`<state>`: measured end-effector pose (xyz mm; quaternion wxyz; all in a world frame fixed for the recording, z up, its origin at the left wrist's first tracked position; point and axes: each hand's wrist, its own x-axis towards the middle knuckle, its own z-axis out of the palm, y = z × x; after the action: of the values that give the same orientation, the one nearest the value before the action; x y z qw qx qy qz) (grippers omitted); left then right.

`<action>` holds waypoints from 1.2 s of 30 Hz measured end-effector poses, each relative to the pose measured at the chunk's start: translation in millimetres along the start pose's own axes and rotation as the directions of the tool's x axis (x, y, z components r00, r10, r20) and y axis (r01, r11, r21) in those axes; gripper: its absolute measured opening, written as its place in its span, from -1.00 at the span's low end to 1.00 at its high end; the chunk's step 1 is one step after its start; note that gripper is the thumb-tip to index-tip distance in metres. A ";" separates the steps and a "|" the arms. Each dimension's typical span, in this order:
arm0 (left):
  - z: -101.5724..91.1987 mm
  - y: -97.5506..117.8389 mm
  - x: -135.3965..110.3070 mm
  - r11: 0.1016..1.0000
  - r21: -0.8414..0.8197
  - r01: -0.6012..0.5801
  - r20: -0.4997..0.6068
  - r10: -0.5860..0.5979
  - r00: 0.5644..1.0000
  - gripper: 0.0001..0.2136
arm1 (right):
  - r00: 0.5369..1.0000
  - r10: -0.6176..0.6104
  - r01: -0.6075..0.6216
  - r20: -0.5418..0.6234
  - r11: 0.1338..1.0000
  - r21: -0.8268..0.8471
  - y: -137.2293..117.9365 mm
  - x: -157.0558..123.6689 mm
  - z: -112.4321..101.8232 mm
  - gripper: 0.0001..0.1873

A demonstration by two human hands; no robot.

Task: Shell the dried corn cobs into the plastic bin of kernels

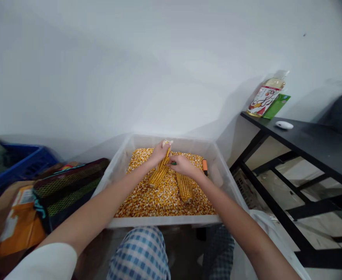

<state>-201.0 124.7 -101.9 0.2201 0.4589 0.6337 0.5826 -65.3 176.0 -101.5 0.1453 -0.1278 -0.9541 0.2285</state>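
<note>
- Gripping 1 corn cob (pixel 164 160) near its upper end, our left hand (pixel 159 151) has its fingers curled round it; the cob slants over the kernels (pixel 159 204), toward the far edge of the white bin (pixel 165 221).
- Our right hand (pixel 183 165) is just beside that cob, fingers bent in and pinching a small green thing (pixel 173 163). Its shape is mostly hidden, and we cannot tell whether it touches the cob.
- Below our left hand, a second cob (pixel 157 178) lies on the kernels; we cannot tell if it touches the held cob. A third cob (pixel 184 188) lies below our right hand, nearer the bin's near edge.
- An orange and black object (pixel 205 165) stands near the bin's right wall.
- We have room over the kernels toward the far left corner. Our forearms cross the left and right parts of the near edge, with our checked knee (pixel 140 252) just in front of it.
- At the far left corner of the black table (pixel 313 142), a bottle (pixel 271 84) leans beside a green packet (pixel 276 106). We see a red and white label (pixel 264 100) on it, its writing too small to read.
- A white oval object (pixel 284 125) lies near the table's left edge.
</note>
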 end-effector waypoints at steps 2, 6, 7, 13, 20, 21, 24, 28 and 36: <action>6.6 0.8 -2.7 0.990 0.112 -0.081 0.021 0.079 0.997 -0.67 | 1.000 0.019 -0.021 0.015 0.991 0.129 7.5 -1.8 -1.0 -0.89; 14.0 1.8 -6.2 0.974 0.179 -0.138 0.086 0.124 0.989 -0.70 | 0.997 0.058 -0.066 0.041 0.966 0.251 16.9 -4.4 0.4 -0.93; 13.7 2.5 -6.2 0.975 0.173 -0.136 0.092 0.122 0.988 -0.70 | 0.998 0.058 -0.065 0.036 0.966 0.252 17.7 -4.7 0.7 -0.94; -6.5 -1.1 4.5 0.998 -0.053 0.029 0.000 -0.029 1.000 -0.66 | 1.000 0.026 -0.026 0.000 0.989 0.145 10.7 -6.8 -1.9 -0.91; -25.9 -23.8 17.1 0.904 -0.396 0.163 -0.041 -0.195 0.980 -0.63 | 1.000 0.008 -0.008 0.006 0.997 -0.074 -6.7 -9.4 1.4 -0.87; -26.8 -25.4 17.7 0.892 -0.416 0.175 -0.033 -0.207 0.978 -0.62 | 1.000 0.004 -0.003 0.007 0.994 -0.109 -7.9 -9.1 3.2 -0.87; -28.9 -28.6 19.4 0.871 -0.448 0.205 -0.031 -0.244 0.969 -0.59 | 1.000 -0.015 0.014 -0.001 0.980 -0.198 -9.1 -7.6 9.1 -0.86; -31.5 -32.4 21.6 0.858 -0.456 0.237 -0.041 -0.286 0.957 -0.55 | 0.999 -0.041 0.045 0.022 0.962 -0.268 -8.3 -6.5 14.2 -0.85; -33.5 -30.5 20.3 0.841 -0.489 0.233 -0.036 -0.286 0.958 -0.55 | 0.995 -0.080 0.098 0.060 0.897 -0.432 -10.2 -8.9 14.2 -0.80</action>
<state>-248.0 126.8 -117.9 0.3695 0.2680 0.5366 0.7097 -63.7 158.8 -110.7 0.1041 -0.1087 -0.9886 0.0058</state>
